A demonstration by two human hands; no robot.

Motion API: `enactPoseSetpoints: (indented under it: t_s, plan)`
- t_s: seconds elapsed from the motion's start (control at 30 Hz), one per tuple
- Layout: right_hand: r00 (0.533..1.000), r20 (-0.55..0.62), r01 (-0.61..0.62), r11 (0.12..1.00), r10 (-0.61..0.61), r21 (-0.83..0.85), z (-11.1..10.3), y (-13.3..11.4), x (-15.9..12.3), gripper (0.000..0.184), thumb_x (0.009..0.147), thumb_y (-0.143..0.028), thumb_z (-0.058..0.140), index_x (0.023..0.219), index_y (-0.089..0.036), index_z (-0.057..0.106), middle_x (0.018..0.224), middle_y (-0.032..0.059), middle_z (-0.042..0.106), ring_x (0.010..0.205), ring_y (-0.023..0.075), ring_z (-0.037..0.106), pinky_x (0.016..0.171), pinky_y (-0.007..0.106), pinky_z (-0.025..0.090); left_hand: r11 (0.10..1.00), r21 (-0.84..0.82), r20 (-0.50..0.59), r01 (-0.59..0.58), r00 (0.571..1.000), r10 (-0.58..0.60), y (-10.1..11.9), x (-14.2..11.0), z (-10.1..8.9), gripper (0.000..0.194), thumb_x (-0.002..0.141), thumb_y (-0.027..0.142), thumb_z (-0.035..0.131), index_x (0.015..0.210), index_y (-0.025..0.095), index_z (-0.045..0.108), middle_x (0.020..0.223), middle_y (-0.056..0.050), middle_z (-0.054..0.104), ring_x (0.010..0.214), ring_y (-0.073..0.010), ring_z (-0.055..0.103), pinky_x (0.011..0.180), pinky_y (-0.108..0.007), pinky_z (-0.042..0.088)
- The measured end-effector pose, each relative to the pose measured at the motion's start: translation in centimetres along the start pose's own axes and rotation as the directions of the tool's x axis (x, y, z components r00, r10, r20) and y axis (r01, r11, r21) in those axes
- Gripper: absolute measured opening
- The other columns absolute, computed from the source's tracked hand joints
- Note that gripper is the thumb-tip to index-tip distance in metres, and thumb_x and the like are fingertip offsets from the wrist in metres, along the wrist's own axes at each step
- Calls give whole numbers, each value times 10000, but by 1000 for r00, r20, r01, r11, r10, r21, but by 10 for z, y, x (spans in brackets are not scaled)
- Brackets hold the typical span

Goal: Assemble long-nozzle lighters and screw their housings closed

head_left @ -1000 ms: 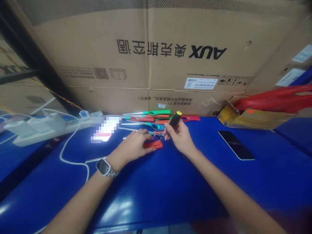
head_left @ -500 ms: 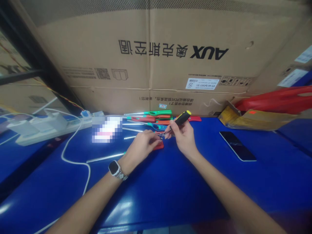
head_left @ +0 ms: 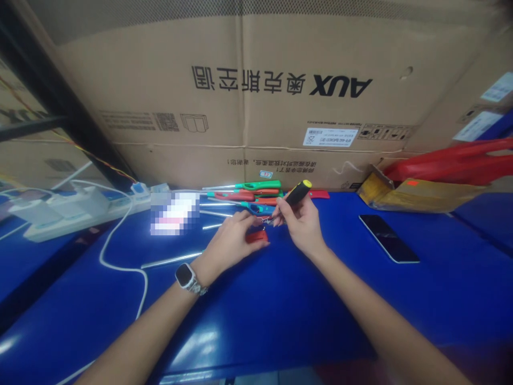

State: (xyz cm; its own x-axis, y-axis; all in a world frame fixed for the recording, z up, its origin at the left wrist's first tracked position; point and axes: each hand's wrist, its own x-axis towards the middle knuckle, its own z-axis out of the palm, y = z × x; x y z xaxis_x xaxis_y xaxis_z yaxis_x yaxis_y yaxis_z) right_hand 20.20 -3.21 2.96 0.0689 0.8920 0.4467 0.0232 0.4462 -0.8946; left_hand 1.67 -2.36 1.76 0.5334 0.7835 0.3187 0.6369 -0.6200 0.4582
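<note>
My right hand [head_left: 302, 224] grips a screwdriver [head_left: 300, 191] by its black handle with a yellow end, tilted up to the right. Its tip is hard to make out among small wires and metal parts [head_left: 267, 220]. Closed around a red lighter [head_left: 257, 236] on the table, my left hand [head_left: 230, 239] covers much of it. The metal tube [head_left: 172, 260] of this long-nosed lighter seems to stick out to the left behind that wrist. Just beyond my hands lie several long-nosed lighters, among them a green one [head_left: 262, 185] and a blue one [head_left: 258, 209].
A large cardboard box [head_left: 240, 112] stands along the back. To the right are a dark phone [head_left: 388, 239] and a small open carton [head_left: 433, 196] with a red plastic bag [head_left: 449, 163]. A power strip [head_left: 60, 222] and a white cable [head_left: 105, 251] lie left, near a blurred bright screen [head_left: 175, 214].
My right hand has tipped the screwdriver handle over to the right. My left hand has shifted slightly right along the red lighter, and more of the metal tube shows behind its wrist.
</note>
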Motion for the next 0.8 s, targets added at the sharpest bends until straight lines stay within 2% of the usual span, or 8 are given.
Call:
enactPoseSetpoints:
  t_s: [0.1,0.2,0.8]
  plan:
    - [1000,8,1,1000,-1,-25,-2,3,0,286,869,-488,657,918,-243,518,714,-19,645,530,139,612,548,297,535,998,58,84,28,996,-32,-4,-1,-1,382,790,458,750,1071,212,672,1065,-73,635,943,-263,623,829,-389,494]
    - [999,37,9,999,-8,-38,-2,5,0,266,876,-468,658,914,-244,521,710,-16,647,530,144,613,545,299,528,999,50,119,20,993,-26,-9,-2,1,288,826,413,718,1033,216,684,1041,-66,635,897,-240,628,795,-357,493]
    - [992,117,-24,994,37,-105,2,12,-1,277,866,-495,659,944,-255,542,713,-11,646,540,164,615,554,327,535,999,38,106,-1,994,-3,-11,-2,5,248,846,395,694,1003,203,694,998,-74,650,862,-226,629,774,-342,489]
